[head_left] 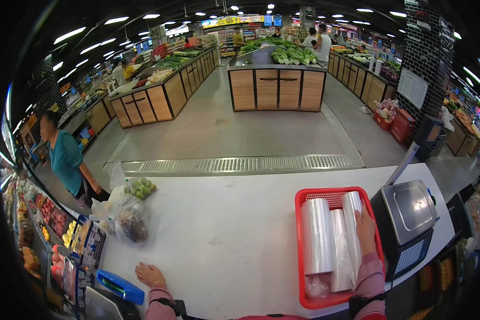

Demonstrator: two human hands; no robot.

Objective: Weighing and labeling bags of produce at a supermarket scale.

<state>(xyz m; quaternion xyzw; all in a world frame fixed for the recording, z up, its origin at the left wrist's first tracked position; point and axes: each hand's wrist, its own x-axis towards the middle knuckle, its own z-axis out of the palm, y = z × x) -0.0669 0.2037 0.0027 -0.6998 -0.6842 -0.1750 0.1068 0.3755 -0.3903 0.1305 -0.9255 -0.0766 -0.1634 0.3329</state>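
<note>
A red plastic basket (300, 248) on the white counter (224, 224) holds several rolls of clear plastic bags (318, 236). My right hand (366, 228) reaches into it and rests on the rightmost roll (351, 204); whether the fingers grip it I cannot tell. My left hand (150, 275) lies palm down on the counter, fingers a little apart, holding nothing. Just left of it is a blue tape dispenser-like plastic object (122, 286). Beyond are a clear bag of round green produce (140, 189) and a clear bag with dark brown contents (133, 226).
A scale (408, 212) with a pole-mounted display (428, 130) stands right of the basket. Blue baskets (88, 242) stand at the counter's left edge. A person in a teal top (66, 160) is beyond the left end. Wooden vegetable stands (278, 90) stand across the aisle.
</note>
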